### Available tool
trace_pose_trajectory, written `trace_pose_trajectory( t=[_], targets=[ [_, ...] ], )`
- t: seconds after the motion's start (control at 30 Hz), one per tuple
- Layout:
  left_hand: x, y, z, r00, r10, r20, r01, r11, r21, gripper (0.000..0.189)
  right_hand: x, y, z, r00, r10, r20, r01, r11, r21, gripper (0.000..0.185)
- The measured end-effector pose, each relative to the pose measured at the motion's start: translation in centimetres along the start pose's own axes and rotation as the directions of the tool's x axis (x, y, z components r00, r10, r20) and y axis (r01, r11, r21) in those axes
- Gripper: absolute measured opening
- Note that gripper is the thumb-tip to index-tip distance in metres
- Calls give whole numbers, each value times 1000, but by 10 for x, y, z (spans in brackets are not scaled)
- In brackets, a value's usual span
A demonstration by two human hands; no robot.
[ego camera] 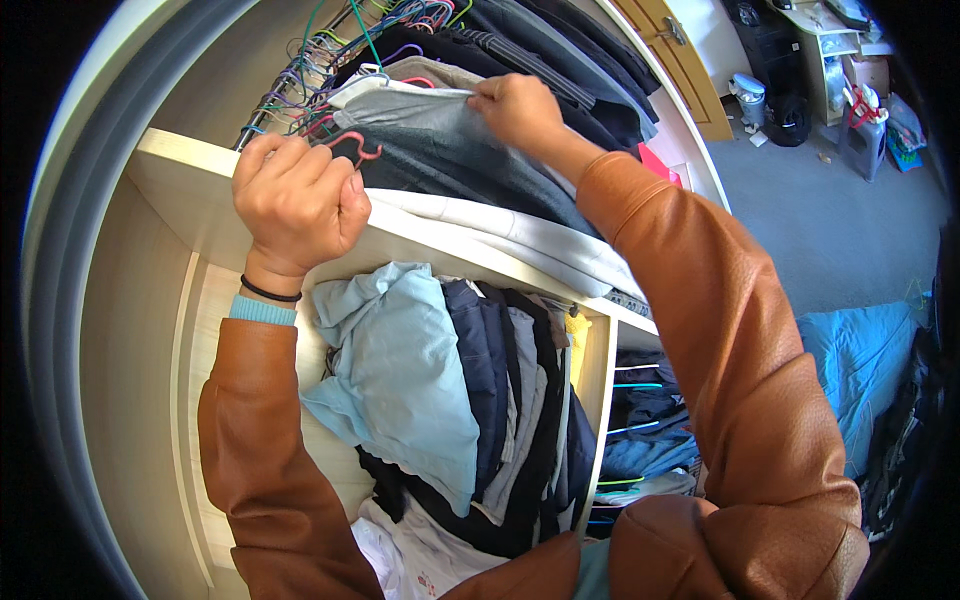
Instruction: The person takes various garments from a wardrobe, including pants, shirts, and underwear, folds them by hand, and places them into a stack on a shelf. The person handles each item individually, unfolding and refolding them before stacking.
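Note:
My left hand (298, 201) is in a fist in front of the wardrobe shelf edge. The hook of a pink clothes hanger (363, 148) sticks out by its fingers; the rest of the hanger is hidden. With thumb and fingertips, my right hand (521, 112) pinches the edge of a light grey garment (412, 109), stretching it out to the right. A dark grey garment (457, 165) hangs just below it. Many coloured hangers crowd the metal rail (251, 126) at upper left, and darker clothes (517, 52) hang behind.
White folded fabric (480, 217) lies along the shelf board (187, 161). Below, a light blue garment (397, 382) and dark clothes hang in a lower compartment, beside a divider (598, 420). A wooden door (675, 60), bin (748, 97) and grey plastic jug (862, 146) stand to the right.

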State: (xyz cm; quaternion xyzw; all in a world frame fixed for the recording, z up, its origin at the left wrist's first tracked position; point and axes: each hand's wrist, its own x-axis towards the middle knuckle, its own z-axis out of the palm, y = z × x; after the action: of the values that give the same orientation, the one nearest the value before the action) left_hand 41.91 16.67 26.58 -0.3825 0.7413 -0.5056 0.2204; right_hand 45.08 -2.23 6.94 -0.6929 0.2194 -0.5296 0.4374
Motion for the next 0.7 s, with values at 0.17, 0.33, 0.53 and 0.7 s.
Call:
trace_pose_trajectory(
  t=[0.17,0.33,0.53,0.7],
  targets=[
    [-1,0,1,1000,-3,-9,3,1000,19,13,31,15,-8,995,-90,-42,91,996,16,22],
    [-1,-1,1,1000,3,15,-4,1000,31,12,62,26,-17,937,-344,-53,336,933,-128,24],
    [-4,-1,2,1000,-3,17,2,1000,21,13,94,20,-42,895,-422,146,436,896,-84,16],
    [-2,0,1,999,-5,31,4,1000,21,13,98,13,-51,903,-414,111,425,899,-105,15]
  ],
)
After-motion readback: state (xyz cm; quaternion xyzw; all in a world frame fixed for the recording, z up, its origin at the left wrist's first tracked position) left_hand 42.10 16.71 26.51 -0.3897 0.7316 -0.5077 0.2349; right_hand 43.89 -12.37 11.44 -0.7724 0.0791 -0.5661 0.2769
